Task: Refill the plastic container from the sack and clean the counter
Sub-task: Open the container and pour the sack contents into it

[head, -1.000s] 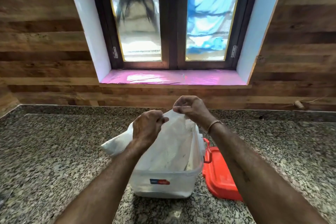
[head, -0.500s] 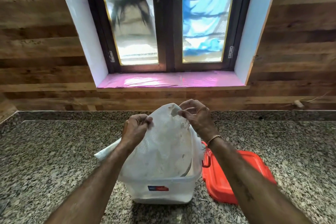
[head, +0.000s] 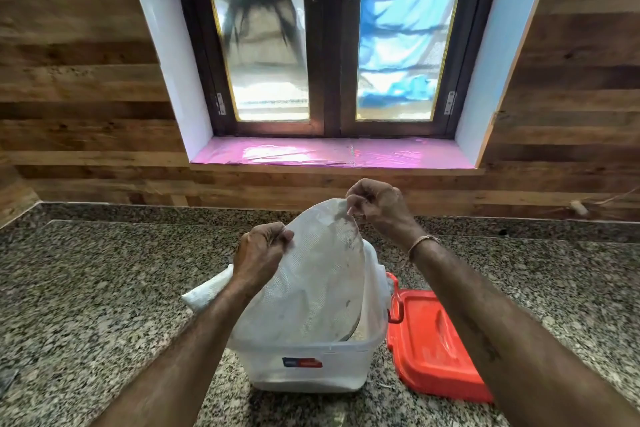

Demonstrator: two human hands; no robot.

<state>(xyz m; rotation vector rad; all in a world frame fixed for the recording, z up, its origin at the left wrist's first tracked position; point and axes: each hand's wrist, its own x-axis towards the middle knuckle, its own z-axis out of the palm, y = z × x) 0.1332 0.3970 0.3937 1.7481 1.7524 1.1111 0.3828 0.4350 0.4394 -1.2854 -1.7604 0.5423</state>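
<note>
Sack (head: pixel 311 274), white and woven, stands with its lower end inside the plastic container (head: pixel 304 371), and its upper part rises well above the rim in a rounded, stretched shape. Both hands are raised over the container and are clamped on the sack's top edge, with a span of cloth pulled between them. The left hand (head: pixel 259 253) grips the nearer left side of that edge, its fingers curled round the fabric. The right hand (head: pixel 377 208) is higher and farther back, and it pinches the topmost corner between thumb and fingers. A thin bracelet (head: pixel 424 242) shows on the right wrist. A loose fold of the sack (head: pixel 207 291) sticks out to the left, behind the left forearm and over the container's side. The container is translucent white with a small red and blue label on its front wall, and it sits on the speckled granite desk (head: pixel 104 288) between the two forearms. A red lid (head: pixel 433 340) lies flat on the desk just beside the container's right side, partly hidden by the right forearm. Behind the desk are a wooden plank wall (head: pixel 69 80) and a dark-framed window (head: pixel 329 45) with a pink-covered sill (head: pixel 329 152).
</note>
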